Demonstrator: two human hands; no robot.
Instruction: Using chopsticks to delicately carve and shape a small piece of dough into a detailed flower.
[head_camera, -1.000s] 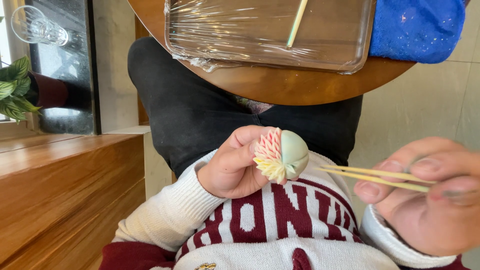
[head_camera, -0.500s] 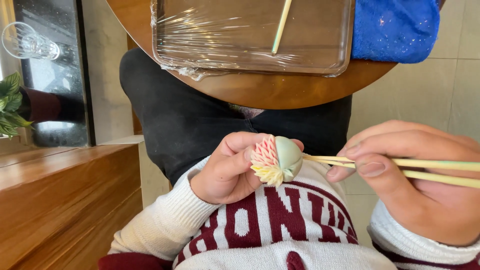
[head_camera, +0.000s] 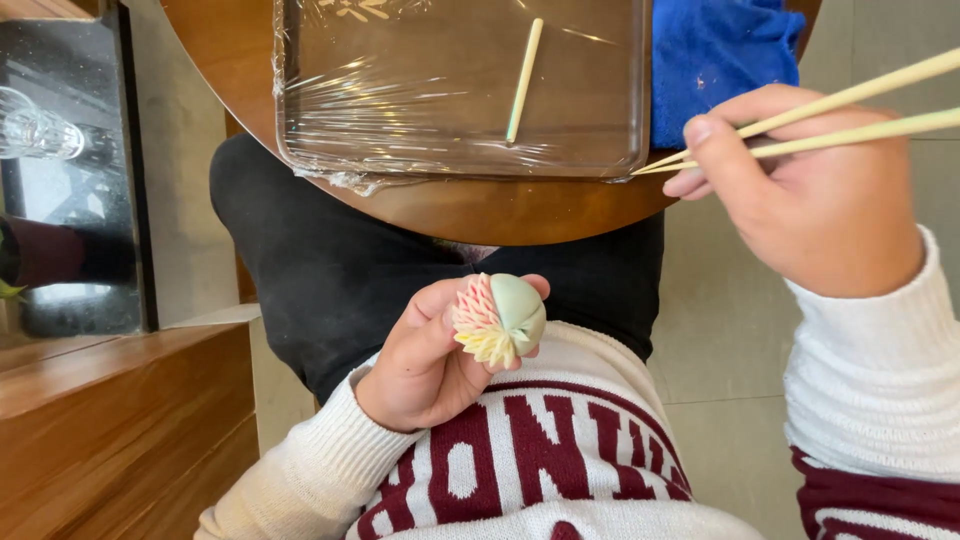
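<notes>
My left hand (head_camera: 425, 360) holds a small round sweet (head_camera: 498, 318) over my lap. The sweet is pale green with pink and yellow cut petals on the side facing left. My right hand (head_camera: 800, 200) is raised at the right and grips a pair of wooden chopsticks (head_camera: 850, 115). Their tips point left, ending near the right edge of a tray (head_camera: 330, 165). The chopsticks are well apart from the sweet.
The tray is wrapped in clear film and sits on a round wooden table (head_camera: 470, 210); a thin wooden stick (head_camera: 524, 80) lies in it. A blue cloth (head_camera: 715, 50) lies to its right. A wooden cabinet (head_camera: 110, 430) stands at the left, a glass (head_camera: 40, 130) above it.
My right hand has lifted the chopsticks up and away from the sweet, toward the tray's right edge. My left hand keeps the sweet in place.
</notes>
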